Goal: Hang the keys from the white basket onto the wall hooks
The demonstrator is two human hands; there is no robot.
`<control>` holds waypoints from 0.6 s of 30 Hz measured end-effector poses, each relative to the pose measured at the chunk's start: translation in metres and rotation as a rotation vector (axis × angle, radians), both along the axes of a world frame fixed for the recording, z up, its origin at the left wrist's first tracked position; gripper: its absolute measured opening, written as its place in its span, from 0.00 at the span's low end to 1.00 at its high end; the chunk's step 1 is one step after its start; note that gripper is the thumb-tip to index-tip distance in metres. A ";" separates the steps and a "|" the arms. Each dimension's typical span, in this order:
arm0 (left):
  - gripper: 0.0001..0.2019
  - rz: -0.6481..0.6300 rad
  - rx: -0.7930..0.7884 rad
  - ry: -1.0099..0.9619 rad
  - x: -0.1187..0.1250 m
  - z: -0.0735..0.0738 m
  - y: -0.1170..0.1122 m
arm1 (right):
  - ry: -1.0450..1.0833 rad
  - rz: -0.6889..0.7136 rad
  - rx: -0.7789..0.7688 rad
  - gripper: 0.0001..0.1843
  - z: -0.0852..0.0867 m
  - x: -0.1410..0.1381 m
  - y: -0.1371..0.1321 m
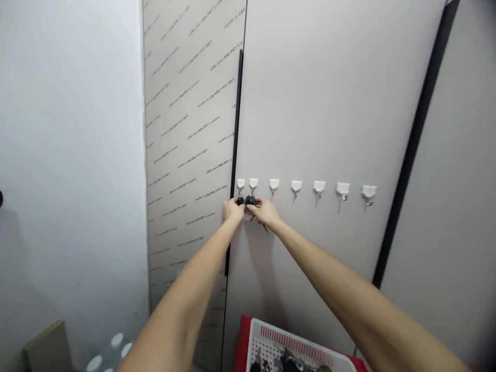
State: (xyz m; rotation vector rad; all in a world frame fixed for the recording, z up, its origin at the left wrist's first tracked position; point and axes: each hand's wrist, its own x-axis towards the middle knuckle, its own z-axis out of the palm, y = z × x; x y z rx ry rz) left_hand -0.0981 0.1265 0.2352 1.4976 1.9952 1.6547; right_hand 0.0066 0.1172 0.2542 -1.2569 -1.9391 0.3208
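My left hand [233, 211] is closed at the lower left of the hook row. Its fingertips pinch a small black-headed key [240, 200] under the first white hook [241, 184]. Beside it, my right hand [268, 212] is closed on a bunch of keys [251, 200] with black heads just below the second white hook [253, 184]. A metal ring and thin metal pieces show under the right fingers. Both hands are almost touching. Whether the bunch's ring sits fully on its hook is too small to tell.
More white hooks [296, 187] run rightward across the grey cabinet door [333, 103]. A long black handle [237, 119] stands left of the hands. Below is a white and red basket [298, 338] holding metal items. White-capped bottles [117, 340] and a brown board [48, 349] are lower left.
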 end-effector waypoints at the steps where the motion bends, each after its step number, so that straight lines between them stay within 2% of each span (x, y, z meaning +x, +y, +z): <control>1: 0.11 -0.004 -0.004 -0.008 -0.001 0.001 0.002 | 0.021 -0.025 -0.022 0.14 -0.002 -0.004 0.004; 3: 0.09 -0.008 0.015 -0.064 -0.004 0.003 0.005 | 0.101 -0.081 -0.054 0.10 -0.005 -0.010 0.009; 6: 0.09 -0.058 0.063 -0.140 -0.012 0.011 0.008 | 0.203 -0.118 -0.025 0.09 -0.003 -0.009 0.011; 10: 0.08 -0.146 0.155 -0.242 -0.017 0.037 0.007 | 0.201 -0.142 0.015 0.10 0.023 0.001 0.008; 14: 0.09 -0.290 0.094 -0.273 -0.010 0.060 0.004 | -0.021 -0.154 0.046 0.09 0.060 0.007 0.000; 18: 0.09 -0.259 0.030 -0.266 -0.012 0.066 0.004 | -0.354 -0.160 -0.003 0.08 0.085 0.004 -0.013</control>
